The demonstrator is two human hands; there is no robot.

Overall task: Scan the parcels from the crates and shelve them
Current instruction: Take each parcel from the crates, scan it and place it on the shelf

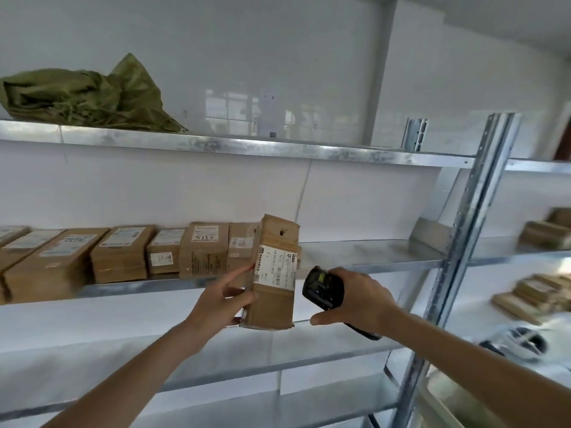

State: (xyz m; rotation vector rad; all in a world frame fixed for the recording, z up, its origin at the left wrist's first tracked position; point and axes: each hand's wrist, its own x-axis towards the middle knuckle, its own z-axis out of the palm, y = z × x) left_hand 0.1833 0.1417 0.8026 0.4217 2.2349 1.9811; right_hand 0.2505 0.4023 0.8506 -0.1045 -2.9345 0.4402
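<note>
Left hand (pixel 221 299) grips parcel (pixel 273 273) | right hand (pixel 360 299) grips scanner (pixel 323 288) | shelf edge (pixel 370 267) behind

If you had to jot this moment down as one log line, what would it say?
step: scan | left hand: holds parcel upright, label out | right hand: grips scanner beside label | shelf: free space right of row

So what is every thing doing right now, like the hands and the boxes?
Left hand: grips the held parcel, forefinger straight along its side.
Right hand: holds the scanner.
Held parcel: upright, label facing the camera, in front of the shelf.
Scanner: raised beside the label.
Shelved parcels: in a row on the middle shelf.
Green sack: crumpled on the top shelf.
</note>
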